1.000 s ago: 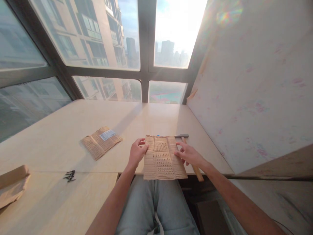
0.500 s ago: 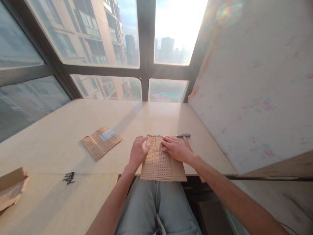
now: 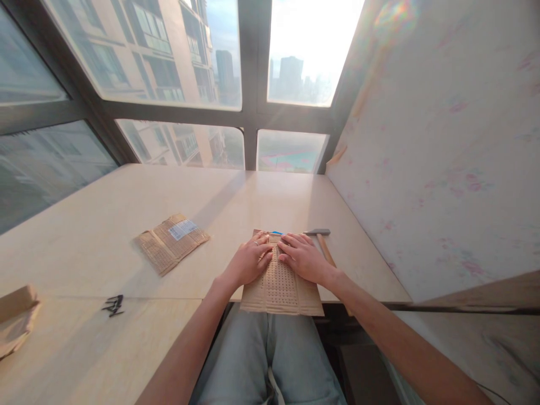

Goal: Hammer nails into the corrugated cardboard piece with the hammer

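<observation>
A piece of corrugated cardboard [image 3: 280,295] dotted with rows of small holes lies over the table's front edge, its near end sticking out above my lap. My left hand [image 3: 252,260] rests flat on its upper left part, a ring on one finger, the fingers stretched out. Beside it, my right hand [image 3: 301,256] lies spread on the upper right part. Just past the far edge of the cardboard, a bit of something blue [image 3: 277,232] shows, mostly hidden. A hammer [image 3: 318,232] with a wooden handle lies to the right, partly covered by my right arm.
A second perforated cardboard piece [image 3: 162,253] with a white label lies left on the pale table [image 3: 228,202]. Several black screws or nails [image 3: 113,305] are heaped nearer me. An open cardboard box [image 3: 19,315] stands at far left. Windows and a floral wall border the table.
My left hand has moved right from the cardboard's left edge and now lies on top of it. My right hand stays about where it was. The view has shifted slightly.
</observation>
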Demonstrator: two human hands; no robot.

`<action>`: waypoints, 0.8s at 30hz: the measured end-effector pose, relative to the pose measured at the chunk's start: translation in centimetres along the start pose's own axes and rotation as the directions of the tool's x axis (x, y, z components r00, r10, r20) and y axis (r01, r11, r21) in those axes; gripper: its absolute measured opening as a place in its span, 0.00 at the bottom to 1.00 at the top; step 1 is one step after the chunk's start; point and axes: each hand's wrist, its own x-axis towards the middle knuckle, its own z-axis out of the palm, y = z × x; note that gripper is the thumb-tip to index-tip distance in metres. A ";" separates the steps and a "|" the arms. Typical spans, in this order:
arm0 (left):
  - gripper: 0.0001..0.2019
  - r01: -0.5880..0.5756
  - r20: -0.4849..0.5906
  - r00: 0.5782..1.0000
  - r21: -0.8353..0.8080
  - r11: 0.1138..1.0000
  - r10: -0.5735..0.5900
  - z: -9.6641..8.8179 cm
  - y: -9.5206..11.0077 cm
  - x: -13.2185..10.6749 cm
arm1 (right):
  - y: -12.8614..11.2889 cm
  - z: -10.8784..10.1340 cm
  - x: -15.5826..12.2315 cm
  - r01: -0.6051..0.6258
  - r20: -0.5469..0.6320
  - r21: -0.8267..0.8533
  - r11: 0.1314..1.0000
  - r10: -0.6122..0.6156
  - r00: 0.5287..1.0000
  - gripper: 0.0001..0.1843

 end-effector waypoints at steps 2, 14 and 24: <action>0.15 0.000 -0.033 0.999 -0.043 0.999 -0.001 0.4 -0.4 -0.2 | 0.0 0.2 -0.4 -0.044 -0.014 0.001 0.999 0.044 0.999 0.18; 0.17 -0.029 0.009 0.999 -0.240 0.970 0.032 0.6 -2.2 1.3 | -1.0 -0.8 0.1 -0.185 0.047 0.008 0.983 0.184 0.982 0.17; 0.42 0.296 0.095 0.892 -0.861 0.414 -0.442 2.4 -2.4 1.9 | -0.7 0.4 -2.5 -0.583 -0.027 0.390 0.713 0.641 0.767 0.31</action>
